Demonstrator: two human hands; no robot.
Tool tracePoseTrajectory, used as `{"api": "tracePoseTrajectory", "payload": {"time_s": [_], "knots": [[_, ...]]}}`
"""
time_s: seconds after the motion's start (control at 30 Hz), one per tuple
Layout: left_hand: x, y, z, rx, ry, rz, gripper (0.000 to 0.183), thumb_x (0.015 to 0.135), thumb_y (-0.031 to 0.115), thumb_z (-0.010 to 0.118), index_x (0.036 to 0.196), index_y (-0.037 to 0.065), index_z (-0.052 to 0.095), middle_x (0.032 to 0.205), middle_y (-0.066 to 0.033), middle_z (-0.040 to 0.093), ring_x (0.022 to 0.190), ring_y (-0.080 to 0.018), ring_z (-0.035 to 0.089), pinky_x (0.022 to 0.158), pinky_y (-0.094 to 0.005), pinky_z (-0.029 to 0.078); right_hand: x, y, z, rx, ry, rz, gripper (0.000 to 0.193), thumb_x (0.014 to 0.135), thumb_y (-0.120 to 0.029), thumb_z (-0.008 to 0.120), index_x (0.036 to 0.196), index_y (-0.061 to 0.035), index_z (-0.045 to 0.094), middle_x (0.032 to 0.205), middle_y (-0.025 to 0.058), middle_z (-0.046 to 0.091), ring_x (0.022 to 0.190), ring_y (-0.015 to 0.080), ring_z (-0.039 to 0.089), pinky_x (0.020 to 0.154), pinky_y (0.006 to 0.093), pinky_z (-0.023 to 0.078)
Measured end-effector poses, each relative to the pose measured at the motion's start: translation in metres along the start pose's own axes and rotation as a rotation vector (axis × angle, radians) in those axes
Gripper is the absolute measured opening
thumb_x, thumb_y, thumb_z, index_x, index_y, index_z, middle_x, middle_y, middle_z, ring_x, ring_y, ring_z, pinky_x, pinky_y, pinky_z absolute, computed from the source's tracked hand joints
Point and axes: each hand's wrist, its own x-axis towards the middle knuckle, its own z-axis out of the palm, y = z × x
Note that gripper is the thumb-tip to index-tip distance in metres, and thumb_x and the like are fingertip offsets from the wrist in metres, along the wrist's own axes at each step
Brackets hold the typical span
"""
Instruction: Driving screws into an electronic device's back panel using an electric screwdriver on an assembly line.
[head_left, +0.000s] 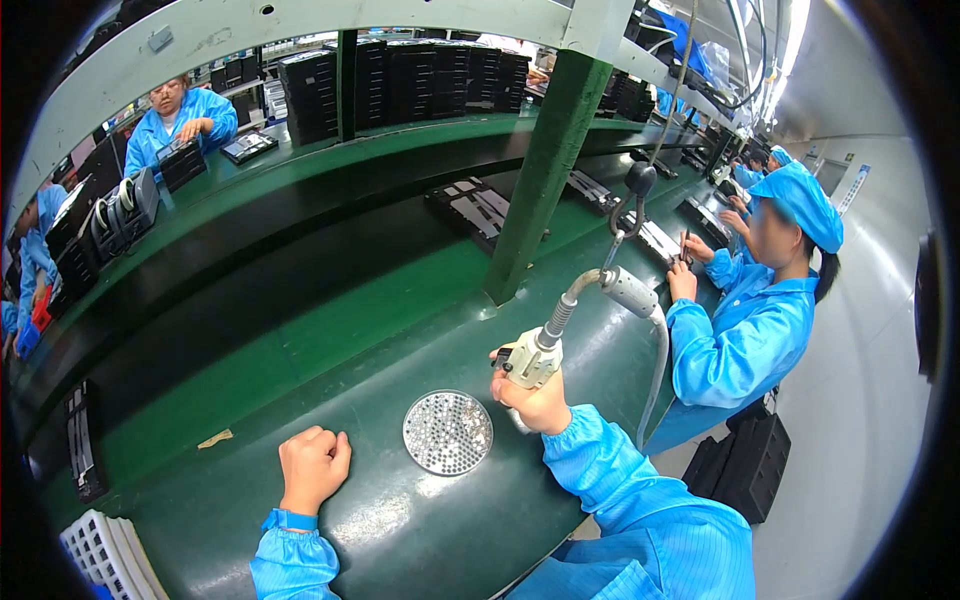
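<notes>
My right hand is wrapped round a cream-coloured electric screwdriver, which hangs by a hook and cord from above. Its grey cable loops down on the right. A silvery stub below the hand points at the green bench. Just left of it lies a round, clear-rimmed plate of small holes, apparently with tiny metal parts in it. My left hand rests as a loose fist on the bench, left of the plate, with a blue band at the wrist. Nothing shows in its curled fingers.
A green post rises beyond the screwdriver. Black trays with parts lie on the dark lane behind it. A small tan scrap and white slotted trays are at left. A co-worker sits close at right; black crates stand below.
</notes>
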Motion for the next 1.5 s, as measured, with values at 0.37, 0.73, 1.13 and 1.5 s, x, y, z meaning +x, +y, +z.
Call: {"api": "tracePoseTrajectory", "payload": {"time_s": [0.37,0.73,1.13,1.5], "knots": [[0.002,0.000,0.000,-0.006,0.017,0.010,0.029,0.070,0.010,0.067,0.049,0.004,0.049,0.050,-0.0088,0.047,0.045,-0.0294,0.049,0.042,-0.0405,0.036,0.002,0.000,0.000,-0.007,-0.013,-0.017,0.037,0.074,0.004,0.060,0.109,0.0041,0.047,0.074,0.0074,0.057,0.063,0.0135,0.057,0.057,0.0269,0.046],[0.011,0.008,0.010,0.084,0.013,-0.017,0.027,0.072,0.015,0.065,0.050,0.006,0.052,0.052,-0.0086,0.050,0.047,-0.0302,0.052,0.045,-0.0424,0.039,0.000,-0.002,0.002,-0.017,-0.008,-0.042,0.037,0.074,0.004,0.060,0.109,0.0046,0.047,0.074,0.0076,0.057,0.063,0.0147,0.057,0.058,0.0281,0.048],[0.011,0.011,0.018,0.163,0.010,-0.051,0.024,0.072,0.015,0.064,0.052,0.006,0.053,0.055,-0.0085,0.053,0.050,-0.0301,0.055,0.047,-0.0431,0.041,0.000,-0.005,0.000,-0.056,-0.024,-0.044,0.036,0.073,0.004,0.060,0.107,0.0049,0.049,0.075,0.0088,0.058,0.063,0.0154,0.058,0.058,0.0288,0.048],[0.009,0.011,0.011,0.096,-0.005,-0.007,0.023,0.070,0.013,0.065,0.053,0.006,0.052,0.055,-0.0085,0.051,0.053,-0.0302,0.054,0.050,-0.0418,0.043,-0.001,0.001,-0.003,-0.028,0.001,-0.052,0.036,0.073,0.004,0.060,0.108,0.0049,0.049,0.073,0.0089,0.057,0.062,0.0163,0.058,0.057,0.0291,0.049]]}}
